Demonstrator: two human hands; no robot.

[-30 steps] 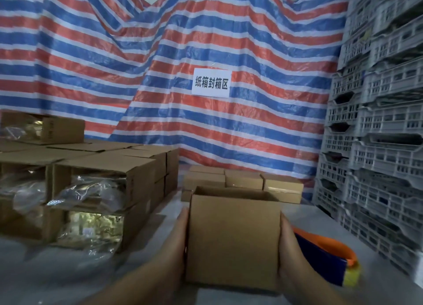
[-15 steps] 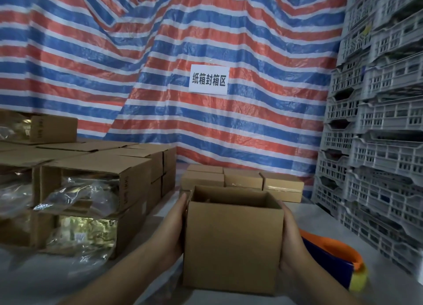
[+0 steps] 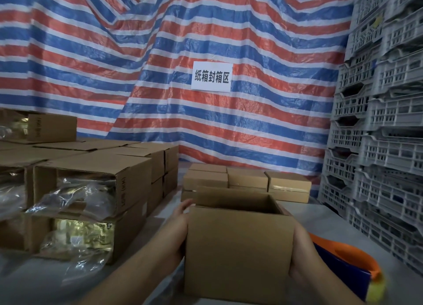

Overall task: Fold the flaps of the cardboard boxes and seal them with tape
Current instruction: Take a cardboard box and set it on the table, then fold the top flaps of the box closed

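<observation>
At your far left, stacked cardboard cartons [image 3: 91, 185] lie on their sides with their open ends facing you, and clear plastic bags [image 3: 75, 197] of goods spill from the openings onto the grey table [image 3: 34, 282]. Further back on that side, closed cartons [image 3: 158, 158] stand in a double tier. Your left hand [image 3: 177, 233] lies flat against the left wall of the small cardboard box [image 3: 238, 252], fingers straight and reaching forward along that wall toward the top edge; it presses the box rather than curling round it. The box stands upright at the near centre of the table, between your two hands. Its top is open: the far flap [image 3: 229, 196] stands up, and the interior is in shadow, so its contents cannot be judged. Behind it, a row of small sealed boxes [image 3: 247, 181] sits against the foot of the red, white and blue striped tarpaulin [image 3: 160, 64], which carries a white paper sign [image 3: 211, 76] with Chinese characters. Your right hand [image 3: 302, 254] lies against the right wall of the box, palm on the cardboard; its fingers are hidden behind the box, so their posture cannot be told. Just right of that hand lies an orange and blue tape dispenser [image 3: 350, 266] with a yellow end. At the far right, grey plastic crates [image 3: 384, 144] are stacked high.
</observation>
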